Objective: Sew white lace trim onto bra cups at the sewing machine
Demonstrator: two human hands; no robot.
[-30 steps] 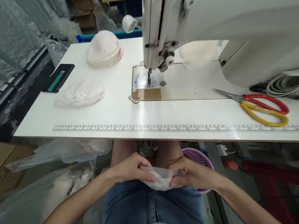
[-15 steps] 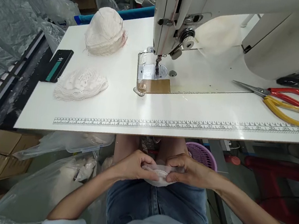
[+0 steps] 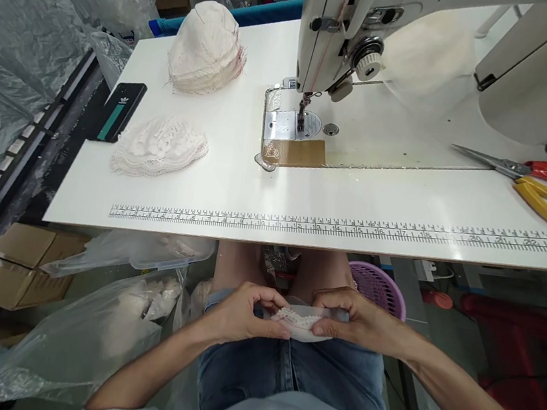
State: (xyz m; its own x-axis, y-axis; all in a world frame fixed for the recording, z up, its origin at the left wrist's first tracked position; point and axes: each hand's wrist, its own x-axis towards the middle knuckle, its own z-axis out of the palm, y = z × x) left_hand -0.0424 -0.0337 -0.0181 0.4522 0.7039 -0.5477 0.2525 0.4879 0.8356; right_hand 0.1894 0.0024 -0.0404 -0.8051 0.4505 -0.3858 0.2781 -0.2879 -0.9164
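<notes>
Head view: left hand, right hand fingers pinch lace piece; phone shows trefoil logo.

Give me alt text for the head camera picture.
Both hands, left hand and right hand, hold a small lace piece over the lap, below a white table with a sewing machine and scissors.

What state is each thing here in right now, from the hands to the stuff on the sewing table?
Left hand: pinching the lace piece over the lap.
Right hand: pinching its other end.
Lace piece: held between both hands.
Sewing machine: nothing under its needle.
Scissors: lying flat, blades shut.
Phone: face down at the table edge.
Lace pile: lying loose.
Stacked cups: nested, dome up.
</notes>
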